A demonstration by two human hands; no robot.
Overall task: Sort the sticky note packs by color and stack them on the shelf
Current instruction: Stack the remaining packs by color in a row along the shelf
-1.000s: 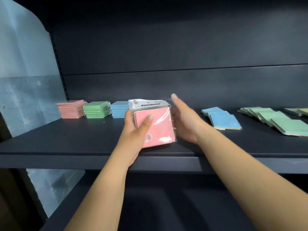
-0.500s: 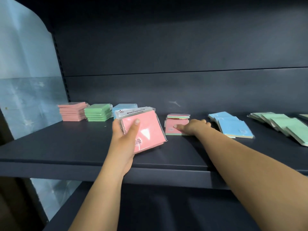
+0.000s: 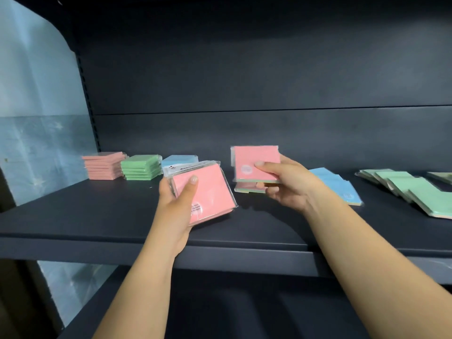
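Observation:
My left hand (image 3: 176, 204) grips a pink sticky note pack (image 3: 208, 192) in clear wrap, held above the shelf's front middle. My right hand (image 3: 286, 184) pinches a second pink pack (image 3: 254, 160), lifted just above another pink pack (image 3: 247, 187) that lies on the dark shelf (image 3: 97, 216). At the back left stand three sorted stacks: pink (image 3: 102, 165), green (image 3: 140, 167) and blue (image 3: 179, 159), the blue one partly hidden behind my left-hand pack.
Loose blue packs (image 3: 340, 185) lie fanned out right of my right hand. Loose green packs (image 3: 411, 189) spread along the far right of the shelf. A dark back panel closes the shelf behind; a lower shelf sits below.
My right hand reached to the pink packs on the shelf, took the top one and lifted it. My left hand lowered its pink pack slightly toward the left.

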